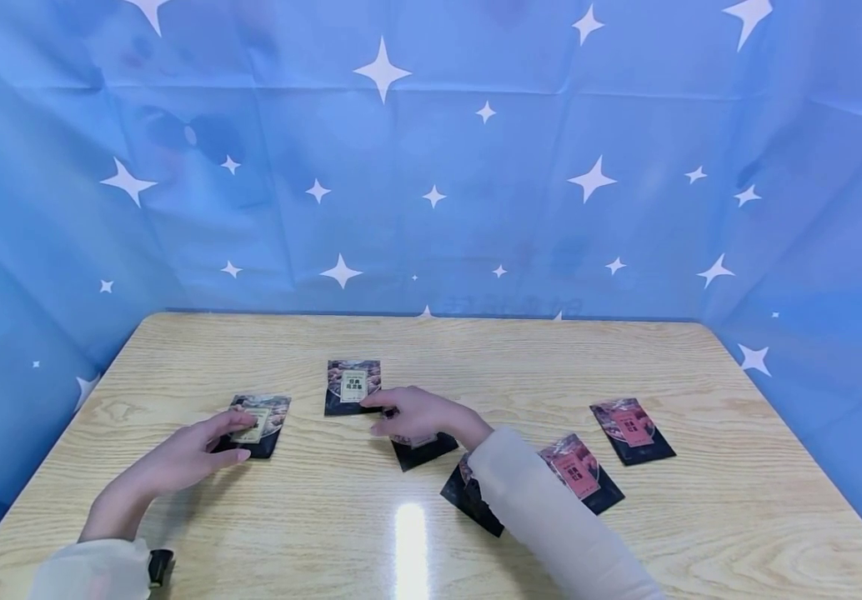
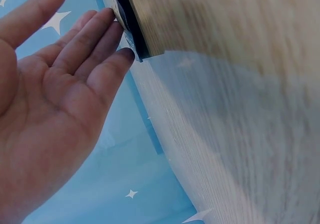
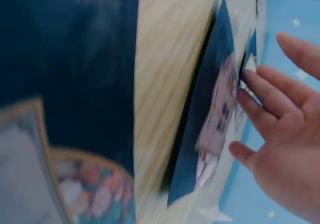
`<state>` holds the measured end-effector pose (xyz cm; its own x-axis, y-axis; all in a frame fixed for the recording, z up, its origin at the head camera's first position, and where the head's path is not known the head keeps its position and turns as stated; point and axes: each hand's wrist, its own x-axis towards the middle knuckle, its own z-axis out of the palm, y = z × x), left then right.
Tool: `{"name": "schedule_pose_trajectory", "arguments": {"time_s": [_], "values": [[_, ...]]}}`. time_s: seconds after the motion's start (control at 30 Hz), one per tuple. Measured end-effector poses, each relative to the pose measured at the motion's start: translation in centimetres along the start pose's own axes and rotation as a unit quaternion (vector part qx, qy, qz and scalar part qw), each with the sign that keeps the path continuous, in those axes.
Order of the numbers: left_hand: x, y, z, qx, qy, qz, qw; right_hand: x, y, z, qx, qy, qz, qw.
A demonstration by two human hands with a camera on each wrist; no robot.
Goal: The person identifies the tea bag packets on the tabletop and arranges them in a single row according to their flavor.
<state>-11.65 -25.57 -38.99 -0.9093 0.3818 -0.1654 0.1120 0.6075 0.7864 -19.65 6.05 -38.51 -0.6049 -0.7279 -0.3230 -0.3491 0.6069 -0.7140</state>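
In the head view, my left hand (image 1: 172, 460) rests its fingertips on a dark food packet (image 1: 275, 417) with a cream label, at the left of the table. The left wrist view shows this packet (image 2: 131, 26) edge-on against those fingertips, the thumb standing apart. My right hand (image 1: 425, 413) reaches to a second cream-labelled packet (image 1: 353, 371), its fingertips at the lower right corner. Below that hand lies a third packet (image 1: 428, 451), partly covered by it. In the right wrist view, the fingers of my right hand (image 3: 285, 114) are extended and loosely spread.
Two pink-labelled packets (image 1: 599, 493) (image 1: 632, 427) lie to the right. Another dark packet (image 1: 473, 500) is half hidden under the right sleeve (image 1: 551, 517). The wooden table (image 1: 288, 533) ends at a blue starry curtain (image 1: 446, 242) behind and at both sides.
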Motion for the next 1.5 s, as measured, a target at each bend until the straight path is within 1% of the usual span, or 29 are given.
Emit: {"name": "schedule_pose_trajectory", "arguments": {"time_s": [0.2,0.4,0.5,0.63,0.77,0.93,1.1,1.27,1.5], "values": [[0.0,0.1,-0.1,0.001,-0.001,-0.001,1.0,-0.2,-0.8,0.9,-0.047,-0.012,-0.02,0.999],[0.0,0.1,0.0,0.003,-0.002,-0.006,1.0,-0.6,-1.5,1.6,-0.065,-0.026,-0.029,0.997],[0.0,0.1,0.0,0.005,-0.001,-0.006,1.0,-0.9,-1.7,2.0,-0.064,-0.034,-0.033,0.997],[0.0,0.0,0.0,0.007,0.002,-0.004,1.0,-1.3,-2.0,2.3,-0.052,-0.045,-0.051,0.996],[0.0,0.1,0.0,0.008,0.003,-0.003,1.0,-1.4,-2.1,2.4,-0.052,-0.044,-0.068,0.995],[0.0,0.1,0.0,0.008,0.001,-0.005,1.0,-1.4,-1.9,2.5,-0.055,-0.031,-0.066,0.996],[0.0,0.1,0.0,0.008,0.003,-0.002,1.0,-1.4,-1.6,2.7,-0.051,-0.038,-0.067,0.996],[0.0,0.1,0.0,0.011,0.006,0.001,0.9999,-1.4,-1.6,2.8,-0.066,-0.043,-0.079,0.994],[0.0,0.1,0.0,0.012,0.002,-0.002,0.9999,-1.3,-1.9,2.9,-0.082,-0.051,-0.089,0.991]]}}
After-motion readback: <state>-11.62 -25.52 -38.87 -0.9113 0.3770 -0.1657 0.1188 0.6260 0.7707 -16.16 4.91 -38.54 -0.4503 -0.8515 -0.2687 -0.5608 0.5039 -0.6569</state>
